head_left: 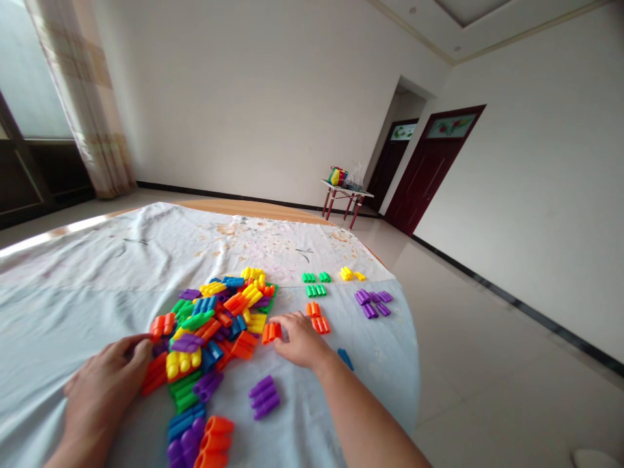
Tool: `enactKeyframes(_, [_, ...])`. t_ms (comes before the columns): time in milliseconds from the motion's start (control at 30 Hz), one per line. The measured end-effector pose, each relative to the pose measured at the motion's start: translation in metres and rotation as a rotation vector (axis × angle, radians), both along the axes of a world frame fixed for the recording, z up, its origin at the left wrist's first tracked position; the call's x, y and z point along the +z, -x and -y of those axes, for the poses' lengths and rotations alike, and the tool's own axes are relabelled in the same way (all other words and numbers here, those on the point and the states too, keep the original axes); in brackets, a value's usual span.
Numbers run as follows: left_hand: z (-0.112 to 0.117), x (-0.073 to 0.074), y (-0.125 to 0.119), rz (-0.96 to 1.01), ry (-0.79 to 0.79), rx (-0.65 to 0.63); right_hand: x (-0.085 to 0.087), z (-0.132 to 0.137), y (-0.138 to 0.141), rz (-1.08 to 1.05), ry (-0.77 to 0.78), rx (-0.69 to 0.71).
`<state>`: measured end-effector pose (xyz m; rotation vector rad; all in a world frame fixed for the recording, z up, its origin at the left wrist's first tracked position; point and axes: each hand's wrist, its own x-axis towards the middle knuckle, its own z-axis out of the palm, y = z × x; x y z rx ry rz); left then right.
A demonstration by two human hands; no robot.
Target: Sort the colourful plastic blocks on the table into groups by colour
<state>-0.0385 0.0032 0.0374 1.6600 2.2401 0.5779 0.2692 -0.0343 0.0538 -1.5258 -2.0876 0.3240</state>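
In my head view, the orange block lies at the fingertips of my right hand, just off the right edge of the heaped blocks. My right thumb and forefinger look to be pinching its right end, with the other fingers curled behind. Its row of tubes runs roughly crosswise, left to right before me, while each tube points away from me. It sits between my two hands, but the right is plainly the nearer; the whole heap separates it from my left hand. That hand is bent against the heap's left side, thumb below the forefinger, by a red block; I cannot tell whether its fingertips grip anything. The pair of orange blocks lies just beyond my right knuckles and to their right, apart from the heap. A purple block lies nearer me, left of my right forearm.
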Motion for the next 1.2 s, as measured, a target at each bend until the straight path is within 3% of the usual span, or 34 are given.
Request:
enactKeyframes(133, [0.001, 0.001, -0.002, 0.012, 0.009, 0.005, -0.007, 0.000, -0.002, 0.024, 0.057, 0.025])
enactKeyframes(333, [-0.002, -0.003, 0.000, 0.006, -0.010, -0.011, -0.005, -0.003, -0.011, -0.089, -0.013, 0.021])
enactKeyframes(500, [-0.005, -0.009, 0.003, -0.011, -0.009, -0.012, 0.002, -0.015, -0.056, -0.178, -0.089, -0.132])
enactKeyframes(767, [-0.005, -0.010, 0.003, -0.009, 0.006, -0.009, -0.003, -0.028, -0.124, -0.182, -0.028, -0.293])
enactKeyframes(1200, [-0.003, -0.005, 0.001, -0.002, 0.014, -0.015, -0.019, -0.034, -0.139, -0.089, 0.087, -0.309])
